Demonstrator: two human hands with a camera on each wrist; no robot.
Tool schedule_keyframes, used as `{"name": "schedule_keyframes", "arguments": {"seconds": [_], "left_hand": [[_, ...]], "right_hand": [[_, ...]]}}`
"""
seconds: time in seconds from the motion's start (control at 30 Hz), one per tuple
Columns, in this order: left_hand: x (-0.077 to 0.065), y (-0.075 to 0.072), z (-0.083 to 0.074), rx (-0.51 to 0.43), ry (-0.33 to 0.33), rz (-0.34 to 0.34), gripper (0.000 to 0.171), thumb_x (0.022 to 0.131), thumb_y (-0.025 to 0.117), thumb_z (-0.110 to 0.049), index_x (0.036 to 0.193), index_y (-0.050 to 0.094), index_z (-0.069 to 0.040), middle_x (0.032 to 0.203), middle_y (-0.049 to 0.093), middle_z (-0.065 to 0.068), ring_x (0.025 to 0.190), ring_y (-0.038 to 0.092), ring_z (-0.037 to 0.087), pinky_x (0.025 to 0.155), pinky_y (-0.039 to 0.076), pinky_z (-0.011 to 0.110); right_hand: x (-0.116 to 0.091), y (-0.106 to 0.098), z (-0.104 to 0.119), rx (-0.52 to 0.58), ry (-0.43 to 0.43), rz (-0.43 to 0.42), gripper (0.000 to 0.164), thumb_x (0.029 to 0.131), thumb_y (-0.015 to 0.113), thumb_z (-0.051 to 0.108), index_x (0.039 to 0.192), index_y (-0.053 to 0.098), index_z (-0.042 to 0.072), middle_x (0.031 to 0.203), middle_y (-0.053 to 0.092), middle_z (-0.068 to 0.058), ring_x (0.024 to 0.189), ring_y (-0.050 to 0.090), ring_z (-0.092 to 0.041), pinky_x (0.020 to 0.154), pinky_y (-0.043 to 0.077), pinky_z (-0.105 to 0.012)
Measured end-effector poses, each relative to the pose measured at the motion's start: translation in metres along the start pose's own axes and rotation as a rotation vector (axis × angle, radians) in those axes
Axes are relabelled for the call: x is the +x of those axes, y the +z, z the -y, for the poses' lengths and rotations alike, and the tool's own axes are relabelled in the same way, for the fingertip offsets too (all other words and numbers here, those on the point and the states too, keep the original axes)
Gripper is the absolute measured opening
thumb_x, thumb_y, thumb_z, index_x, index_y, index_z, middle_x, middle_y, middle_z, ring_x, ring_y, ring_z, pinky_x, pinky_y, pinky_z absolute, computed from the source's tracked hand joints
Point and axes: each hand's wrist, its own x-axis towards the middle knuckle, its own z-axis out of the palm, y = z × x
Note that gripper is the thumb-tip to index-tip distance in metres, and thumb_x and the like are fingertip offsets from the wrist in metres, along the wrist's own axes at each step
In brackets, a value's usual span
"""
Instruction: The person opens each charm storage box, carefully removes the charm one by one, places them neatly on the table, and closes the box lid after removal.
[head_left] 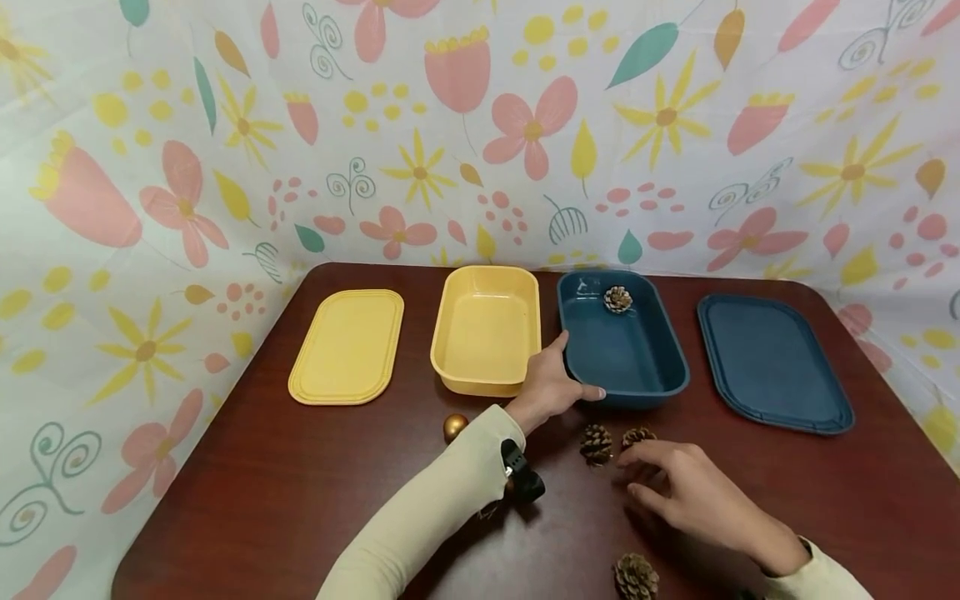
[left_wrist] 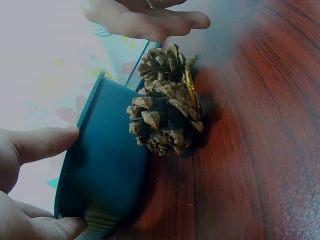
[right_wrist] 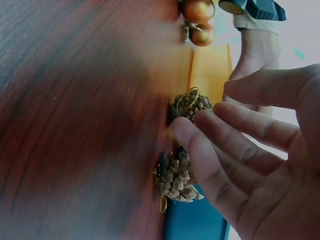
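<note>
My left hand spreads across the near left corner of a deep blue container, index finger and thumb stretched along its rim. One pine cone sits inside at the far end. On the table before this container are two more pine cones, one standing on the left and one on the right, with gold cord loops on them in the wrist views. My right hand hovers beside the right one with fingers loosely bent and nothing held. In the right wrist view its fingertips overlap the cones.
A yellow container stands left of the blue one. Flat lids flank them, yellow and blue. A gold ball lies beside my left forearm, which partly hides other ornaments. Another pine cone lies near me. Patterned cloth hangs behind.
</note>
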Motion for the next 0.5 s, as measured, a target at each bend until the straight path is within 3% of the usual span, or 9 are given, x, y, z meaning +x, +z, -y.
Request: {"name": "schedule_keyframes", "arguments": {"seconds": [0.3,0.5], "left_hand": [[0.000,0.000,0.000,0.004,0.006,0.004,0.107,0.075,0.090,-0.019,0.161,0.027,-0.019,0.163,0.038,0.000,0.149,0.038,0.019,0.118,0.043,0.039],[0.000,0.000,0.000,0.016,0.005,0.000,0.107,0.074,0.090,-0.020,0.161,0.027,-0.019,0.163,0.038,0.001,0.149,0.038,0.019,0.118,0.042,0.038]], "right_hand": [[-0.006,-0.006,0.008,0.116,-0.041,0.129,0.024,0.092,0.073,0.020,0.114,0.070,0.012,0.103,0.073,-0.004,0.080,0.065,0.004,0.059,0.056,-0.021],[0.001,-0.024,0.009,0.041,-0.079,0.045,0.022,0.092,0.073,0.017,0.114,0.071,0.015,0.104,0.074,-0.003,0.079,0.064,0.006,0.061,0.056,-0.022]]}}
